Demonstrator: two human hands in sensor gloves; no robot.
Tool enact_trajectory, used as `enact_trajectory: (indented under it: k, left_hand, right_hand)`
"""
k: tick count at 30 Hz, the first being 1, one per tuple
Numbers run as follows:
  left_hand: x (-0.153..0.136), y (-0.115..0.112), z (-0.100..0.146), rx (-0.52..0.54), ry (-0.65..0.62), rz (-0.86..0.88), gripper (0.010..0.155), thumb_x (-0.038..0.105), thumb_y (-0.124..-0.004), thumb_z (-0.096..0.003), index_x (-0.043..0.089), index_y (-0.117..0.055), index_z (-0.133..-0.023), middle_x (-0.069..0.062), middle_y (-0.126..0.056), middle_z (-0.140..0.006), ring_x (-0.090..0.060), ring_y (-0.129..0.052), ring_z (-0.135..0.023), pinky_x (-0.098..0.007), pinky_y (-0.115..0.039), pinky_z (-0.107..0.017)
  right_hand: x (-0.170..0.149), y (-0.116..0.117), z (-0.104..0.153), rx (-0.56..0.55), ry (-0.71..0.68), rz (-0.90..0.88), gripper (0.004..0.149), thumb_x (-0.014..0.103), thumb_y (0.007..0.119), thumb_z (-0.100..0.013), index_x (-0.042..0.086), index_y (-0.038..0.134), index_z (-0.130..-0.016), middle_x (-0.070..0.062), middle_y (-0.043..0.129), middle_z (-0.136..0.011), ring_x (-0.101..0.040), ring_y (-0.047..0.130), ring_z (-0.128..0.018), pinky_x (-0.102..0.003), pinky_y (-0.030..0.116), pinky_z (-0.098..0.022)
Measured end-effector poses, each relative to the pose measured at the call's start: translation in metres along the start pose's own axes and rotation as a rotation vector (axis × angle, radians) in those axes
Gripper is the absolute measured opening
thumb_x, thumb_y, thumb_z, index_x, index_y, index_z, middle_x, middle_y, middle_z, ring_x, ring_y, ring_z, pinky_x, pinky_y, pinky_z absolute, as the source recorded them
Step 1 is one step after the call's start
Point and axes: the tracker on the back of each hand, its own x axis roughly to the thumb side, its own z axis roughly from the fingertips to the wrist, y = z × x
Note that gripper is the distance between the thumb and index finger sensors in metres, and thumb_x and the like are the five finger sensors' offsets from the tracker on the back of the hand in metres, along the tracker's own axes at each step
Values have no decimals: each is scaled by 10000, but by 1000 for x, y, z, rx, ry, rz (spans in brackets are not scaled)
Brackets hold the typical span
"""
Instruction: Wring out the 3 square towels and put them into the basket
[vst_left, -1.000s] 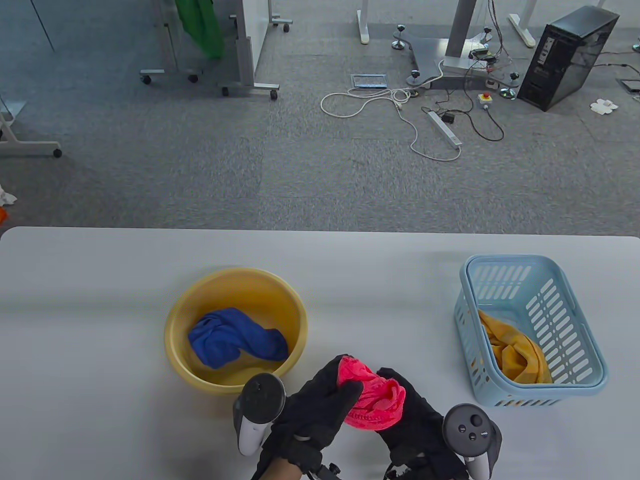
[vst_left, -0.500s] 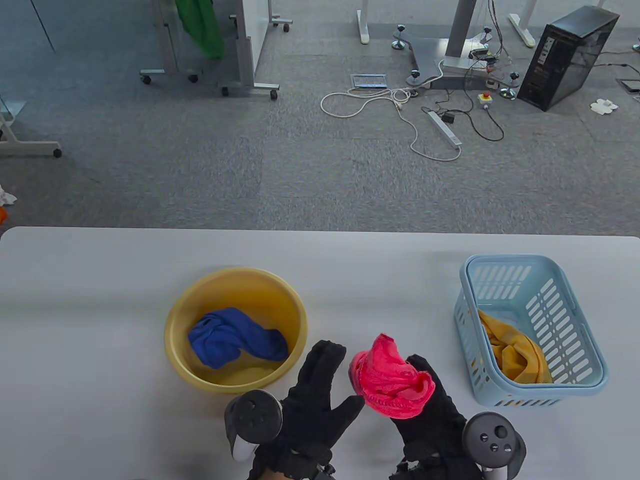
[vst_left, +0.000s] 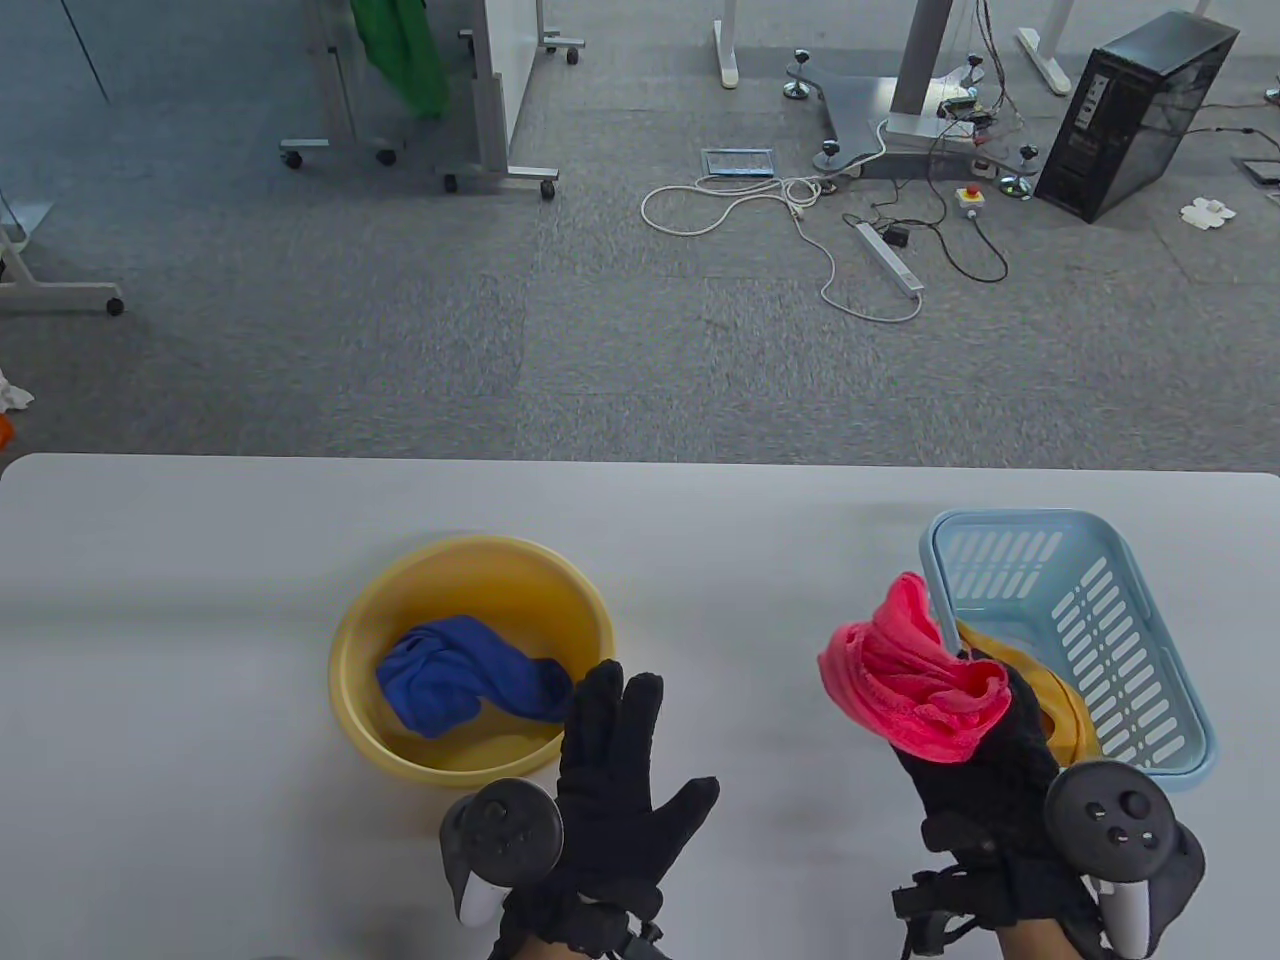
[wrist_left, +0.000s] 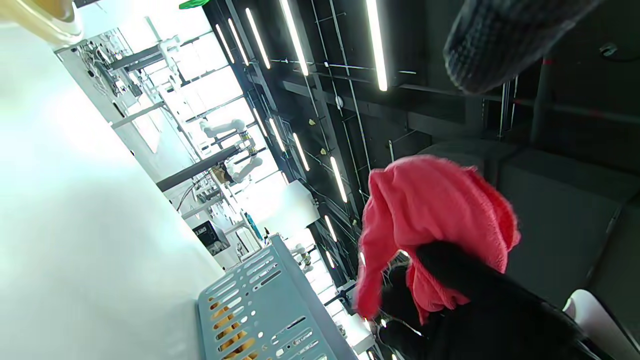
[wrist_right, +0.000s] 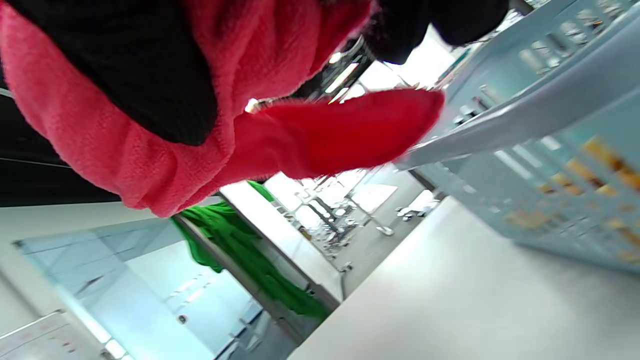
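My right hand (vst_left: 985, 745) grips a bunched pink towel (vst_left: 910, 675) in the air at the left rim of the light blue basket (vst_left: 1160, 640). The same pink towel (wrist_left: 430, 220) (wrist_right: 150, 150) shows in both wrist views, with gloved fingers curled round it. A yellow towel (vst_left: 1060, 700) lies inside the basket. A blue towel (vst_left: 460, 675) lies crumpled in the yellow basin (vst_left: 370, 620). My left hand (vst_left: 610, 730) hovers with fingers spread and straight over the table, just right of the basin, holding nothing.
The basin and basket stand on a white table (vst_left: 200, 600); its far edge runs across the middle of the table view. Beyond lie grey carpet, cables (vst_left: 800, 210), a computer tower (vst_left: 1135, 110) and wheeled stands.
My left hand let go of the pink towel and opened, moving slightly left toward the basin. My right hand carried the towel to the right and up, to the basket's rim.
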Motion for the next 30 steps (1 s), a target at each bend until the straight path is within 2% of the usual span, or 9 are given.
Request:
enact_trajectory:
  k: [5, 10, 20, 24, 27, 30]
  left_hand:
    - [0, 2, 2, 5, 31, -76, 892, 656, -804, -553, 366, -253, -1191, -108, -13, -1196, -436, 29, -1090, -764, -99, -647]
    - [-1, 3, 3, -5, 54, -79, 887, 647, -808, -557, 357, -261, -1194, -114, -14, -1195, -434, 37, -1086, -762, -82, -641]
    - [-5, 4, 2, 1, 70, -51, 876, 638, -807, -559, 345, -281, -1196, -125, -31, -1197, -437, 26, -1087, -763, -92, -644]
    - [-5, 4, 1, -1, 70, -55, 878, 638, -807, -559, 343, -280, -1197, -125, -34, -1197, -437, 24, -1087, -763, -93, -645]
    - [-6, 3, 0, -9, 68, -53, 878, 640, -808, -558, 345, -283, -1197, -124, -36, -1199, -437, 23, -1089, -763, -94, -645]
    - [-7, 4, 1, -4, 74, -54, 878, 638, -810, -557, 344, -285, -1196, -125, -37, -1199, -437, 25, -1088, -763, -93, -645]
  right_hand:
    - [-22, -16, -19, -41, 158, 42, 879, 468, 961, -488, 156, 423, -1108, -269, 255, -1127, -588, 298, -996, -721, 341, -733]
    - [-45, -25, -30, -118, 283, 50, 874, 481, 950, -492, 152, 421, -1104, -264, 232, -1126, -584, 264, -996, -725, 309, -731]
    - [-74, -55, -32, -305, 382, -58, 850, 507, 898, -532, 166, 365, -1099, -230, 209, -1128, -551, 246, -1011, -716, 292, -741]
    - [-84, -54, -33, -307, 429, 11, 856, 463, 909, -533, 135, 355, -1096, -240, 198, -1121, -559, 232, -998, -694, 271, -743]
    - [-85, -46, -37, -281, 445, 8, 885, 406, 916, -528, 99, 312, -1098, -259, 136, -1104, -566, 136, -974, -670, 185, -731]
    - [-84, -41, -39, -253, 456, 90, 985, 443, 922, -516, 97, 217, -1109, -278, 53, -1085, -578, 62, -951, -698, 138, -697]
